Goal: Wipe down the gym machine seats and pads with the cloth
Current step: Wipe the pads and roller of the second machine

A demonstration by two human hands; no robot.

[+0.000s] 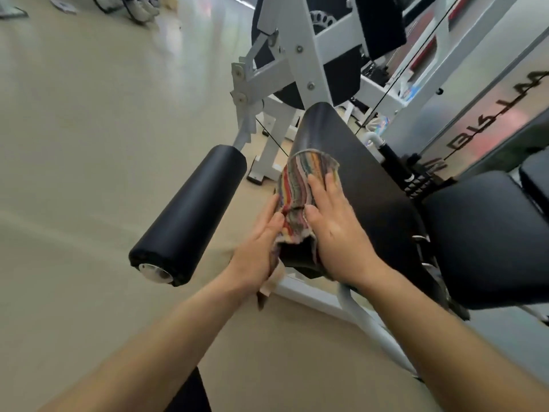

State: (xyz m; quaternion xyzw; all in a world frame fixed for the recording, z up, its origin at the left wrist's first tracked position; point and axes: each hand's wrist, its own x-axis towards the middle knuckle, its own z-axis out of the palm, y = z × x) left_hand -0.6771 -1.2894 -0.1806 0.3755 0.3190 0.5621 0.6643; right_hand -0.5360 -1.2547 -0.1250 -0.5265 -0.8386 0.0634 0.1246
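A striped multicoloured cloth (297,191) lies over the near left edge of a long black seat pad (356,162) of a white-framed gym machine. My right hand (335,221) lies flat on the cloth, fingers spread, pressing it onto the pad. My left hand (258,248) grips the cloth's lower end at the pad's side edge, where a strip hangs down. A black cylindrical roller pad (190,212) sticks out to the left of the seat. A second black pad (490,236) sits to the right.
The white steel frame (300,55) with a black weight disc rises behind the seat. A thin cable (401,72) runs diagonally past the pad. Beige floor (89,144) spreads to the left. Shoes and small items lie far off at the top left.
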